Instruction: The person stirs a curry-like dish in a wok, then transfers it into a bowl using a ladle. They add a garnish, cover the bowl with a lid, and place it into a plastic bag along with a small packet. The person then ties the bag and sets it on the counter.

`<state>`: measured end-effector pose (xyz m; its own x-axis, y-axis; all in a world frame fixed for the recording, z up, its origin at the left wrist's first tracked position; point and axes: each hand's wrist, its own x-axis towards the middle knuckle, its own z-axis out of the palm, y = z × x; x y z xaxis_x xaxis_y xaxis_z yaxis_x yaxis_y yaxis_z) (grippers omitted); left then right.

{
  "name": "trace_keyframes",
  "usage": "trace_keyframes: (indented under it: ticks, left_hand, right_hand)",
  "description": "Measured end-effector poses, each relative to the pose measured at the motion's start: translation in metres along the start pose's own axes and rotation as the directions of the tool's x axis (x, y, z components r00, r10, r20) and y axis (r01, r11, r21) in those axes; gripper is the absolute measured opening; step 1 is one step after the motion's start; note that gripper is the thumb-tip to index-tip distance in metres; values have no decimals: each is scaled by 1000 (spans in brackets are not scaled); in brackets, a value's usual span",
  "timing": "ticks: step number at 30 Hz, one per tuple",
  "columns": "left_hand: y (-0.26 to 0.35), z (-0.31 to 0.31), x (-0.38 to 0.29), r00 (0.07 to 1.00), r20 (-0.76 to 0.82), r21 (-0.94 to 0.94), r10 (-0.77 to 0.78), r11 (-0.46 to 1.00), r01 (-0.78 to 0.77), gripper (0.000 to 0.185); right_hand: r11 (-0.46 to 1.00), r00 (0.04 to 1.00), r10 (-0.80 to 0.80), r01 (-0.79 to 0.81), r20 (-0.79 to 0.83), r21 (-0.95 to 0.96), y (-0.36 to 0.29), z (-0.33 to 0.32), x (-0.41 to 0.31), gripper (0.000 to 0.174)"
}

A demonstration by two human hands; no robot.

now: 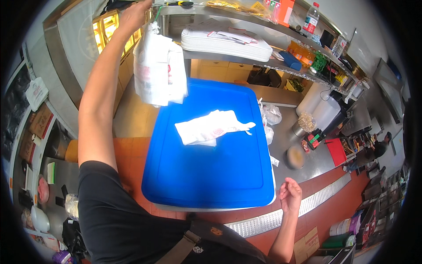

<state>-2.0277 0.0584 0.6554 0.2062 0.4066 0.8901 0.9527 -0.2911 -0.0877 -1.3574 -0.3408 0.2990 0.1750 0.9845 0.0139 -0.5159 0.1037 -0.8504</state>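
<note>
My left arm reaches up to the top edge of the view, where my left hand [134, 16] is beside a bundle of white plastic carrier bags [156, 67]. The bundle hangs from the shelf, near a green tie. My left fingertips are partly cut off, so whether they grip anything is unclear. Before me stands a large bin with a blue plastic lid [211, 175]. A flattened white plastic bag [207, 128] with red print lies on the lid. My right hand [290, 194] is held just right of the lid, its fingers loosely curled and apart, with nothing in them.
A stack of white trays [227, 44] with papers on top rests on the steel shelf. On the right, the steel counter [280, 132] holds a cup of wooden sticks [305, 123] and a round container [295, 157]. A metal drain grate [263, 222] crosses the red tiled floor. Another person [380, 147] is far right.
</note>
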Motion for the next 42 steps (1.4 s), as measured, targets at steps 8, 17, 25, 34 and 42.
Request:
trace_keyframes:
  ticks: [8, 17, 25, 34, 42]
  left_hand:
    - [-35, 12, 1, 982, 170, 183, -85, 982, 54, 36]
    - [-38, 13, -4, 992, 23, 266, 122, 956, -123, 19]
    - [-46, -1, 9, 769, -361, -603, -527, 761, 238, 21]
    - [27, 49, -175, 579, 273, -545, -768, 373, 751, 24]
    - [21, 97, -343, -168, 769, -504, -616, -747, 433, 34]
  right_hand:
    - [1000, 1000, 8, -8, 2, -26, 5, 11, -1, 24]
    - [998, 1000, 0, 0, -10, -66, 11, 5, -5, 23]
    - [998, 1000, -10, 10, 9, -67, 10, 4, -1, 25]
    - [948, 956, 34, 62, 292, -313, -25, 103, 53, 34]
    - [715, 659, 253, 365, 708, -596, 51, 362, 205, 62]
